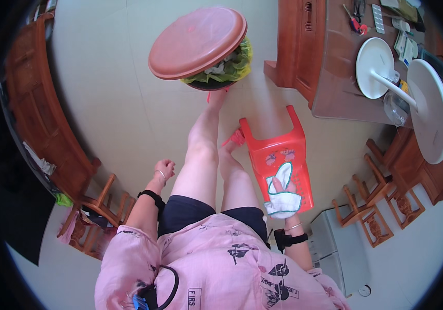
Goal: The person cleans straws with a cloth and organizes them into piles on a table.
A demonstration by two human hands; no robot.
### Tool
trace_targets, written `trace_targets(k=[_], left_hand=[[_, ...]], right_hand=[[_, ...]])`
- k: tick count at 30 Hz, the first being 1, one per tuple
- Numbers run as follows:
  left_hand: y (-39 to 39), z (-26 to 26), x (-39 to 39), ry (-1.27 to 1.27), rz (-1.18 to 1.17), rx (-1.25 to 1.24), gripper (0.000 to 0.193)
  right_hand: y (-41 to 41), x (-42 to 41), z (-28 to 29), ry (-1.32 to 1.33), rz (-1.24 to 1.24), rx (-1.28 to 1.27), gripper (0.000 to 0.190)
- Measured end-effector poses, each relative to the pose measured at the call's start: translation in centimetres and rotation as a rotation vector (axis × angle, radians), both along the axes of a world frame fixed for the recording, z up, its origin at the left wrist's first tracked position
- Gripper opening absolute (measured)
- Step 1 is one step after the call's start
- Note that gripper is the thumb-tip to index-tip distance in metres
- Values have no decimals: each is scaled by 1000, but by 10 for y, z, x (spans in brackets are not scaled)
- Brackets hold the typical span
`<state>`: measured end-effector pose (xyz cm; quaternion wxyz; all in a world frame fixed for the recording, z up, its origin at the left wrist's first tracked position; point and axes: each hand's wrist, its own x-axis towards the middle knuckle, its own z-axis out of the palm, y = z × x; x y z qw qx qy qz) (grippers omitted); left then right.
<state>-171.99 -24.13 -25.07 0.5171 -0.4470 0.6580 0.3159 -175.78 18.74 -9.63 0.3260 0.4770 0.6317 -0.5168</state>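
Note:
My right hand (282,186) holds a white cloth (283,203) with green edging, draped over the palm and fingers. Beneath it is a red plastic stool (277,155) with printed figures on it. My left hand (165,169) hangs beside my left thigh, fingers curled, with nothing visible in it. Ahead of my feet is a bin with a yellow-green liner bag (240,64), white crumpled waste inside, and a reddish-brown round plastic lid (198,42) tilted over it.
On the right, a glass-topped wooden table (337,104) bears a white two-disc stand (396,91), scissors (355,25), a blister pack (377,18) and a clear container. Wooden chairs (376,228) stand at lower right. A wooden cabinet (45,104) and another chair (103,201) are on the left.

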Motion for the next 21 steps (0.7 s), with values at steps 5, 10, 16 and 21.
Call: trace_targets(k=[5, 10, 16, 21], left_hand=[[-5, 5, -25, 52, -54, -4, 21], [1, 14, -54, 98, -59, -8, 20], [13, 29, -80, 145, -96, -18, 19], [17, 37, -100, 184, -184, 1, 19]], right_hand=[[1, 1, 10, 39, -90, -12, 17], [2, 8, 23, 86, -125, -36, 15], [3, 27, 27, 166, -170, -32, 14], [8, 49, 38, 204, -240, -48, 16]])
